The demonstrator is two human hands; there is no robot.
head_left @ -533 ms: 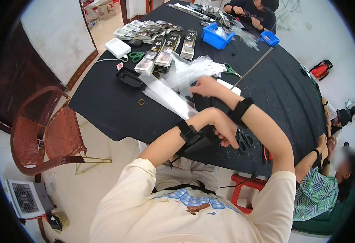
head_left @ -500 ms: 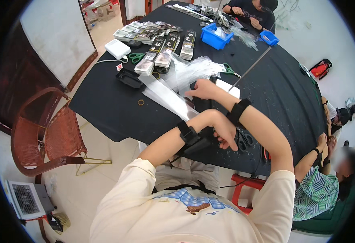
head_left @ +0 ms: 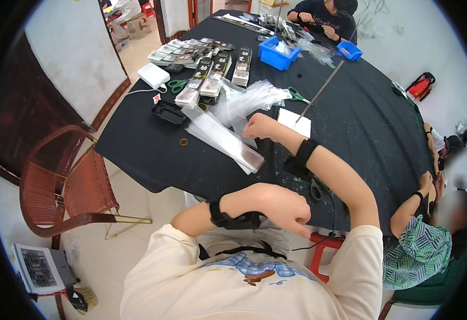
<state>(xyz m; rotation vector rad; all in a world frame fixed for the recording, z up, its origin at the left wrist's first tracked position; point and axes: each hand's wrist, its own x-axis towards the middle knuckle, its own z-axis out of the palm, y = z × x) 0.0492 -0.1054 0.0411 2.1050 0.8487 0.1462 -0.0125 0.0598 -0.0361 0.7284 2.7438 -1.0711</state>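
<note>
My left hand (head_left: 284, 207) hangs in front of my body by the near table edge. Its fingers are loosely bent, with one digit apart and pointing down, and nothing shows in it. Over the table, my right hand (head_left: 261, 128) is closed with curled fingertips; whatever they may pinch is hidden. Just left of it lie long clear plastic sleeves (head_left: 222, 137), with a wider fan of clear sleeves (head_left: 252, 100) beyond. A white pad (head_left: 295, 122) with an upright metal rod (head_left: 321, 90) is beside my right wrist. Black scissors (head_left: 316, 189) rest below that forearm.
Bundled printed packets (head_left: 216, 74) lie toward the far left, near green scissors (head_left: 177, 85), a black tray (head_left: 169, 112) and a white charger (head_left: 153, 76). A blue bin (head_left: 278, 53) stands farther back. Other people work at the far and right sides. A woven chair (head_left: 87, 181) stands left.
My left hand has drawn back from under my right forearm toward my body, uncovering the ends of the long sleeves. My right hand stays near the sleeves, and the view has shifted slightly.
</note>
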